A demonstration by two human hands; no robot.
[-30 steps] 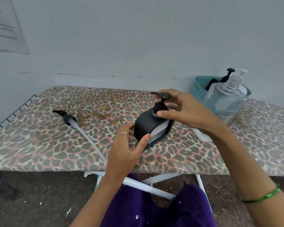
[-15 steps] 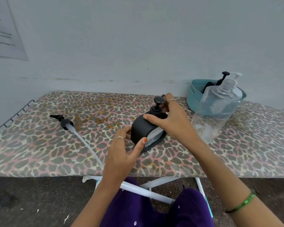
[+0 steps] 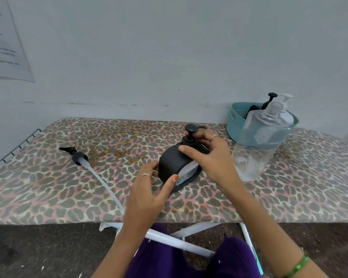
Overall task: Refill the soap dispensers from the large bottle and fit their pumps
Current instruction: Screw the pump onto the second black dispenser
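The black dispenser [image 3: 174, 167] stands on the leopard-print worktop [image 3: 48, 187]. The left hand [image 3: 149, 189] grips its lower body, thumb on the near face and fingers behind the far side. The right hand [image 3: 211, 157] grips the pump collar on top; the black pump head [image 3: 191, 128] rises just above its fingers. To the left of the left hand lies a loose pump with a long clear tube [image 3: 100, 179]. Just right of the right hand stands the large clear bottle [image 3: 259, 145], uncapped. Behind that bottle sits a teal basket [image 3: 234, 121] holding 2 pump bottles.
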